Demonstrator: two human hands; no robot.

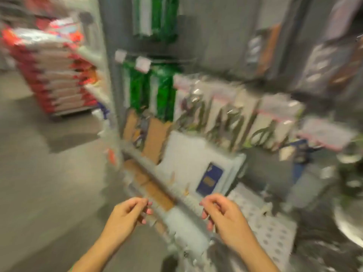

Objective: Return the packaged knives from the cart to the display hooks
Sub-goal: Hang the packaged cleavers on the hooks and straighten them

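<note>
Showed the packaged knives (157,195) only as a smeared row of card-backed and white packs, judged to lie along the left edge of the cart (265,228), between and just beyond the two hands. Could not separate one pack from the next, nor read any blade.

Showed the left hand (131,211) and the right hand (222,213) low over that row, apart from each other, fingers curled in toward the thumbs as for a pinch. Could not tell a pinch on a pack edge from an empty curl.

Placed the display hooks (167,56) higher on the grey panel, with price tags (143,64) at the tips and green packs (161,95) hanging below. Further right, showed white hanging packs (225,114) with dark-handled tools, pressed side by side.

Risked, by judgement:
- a slip or fold of any pack lifted by one thin edge, given so light a grip;
- a missed or wrong hook, given such crowded neighbours;
- a blade tip through thin film, given a squeeze.

Showed a grey floor (39,173) to the left, and stacked red-and-white sacks (51,75) on a low pallet beyond, well apart from the cart.
</note>
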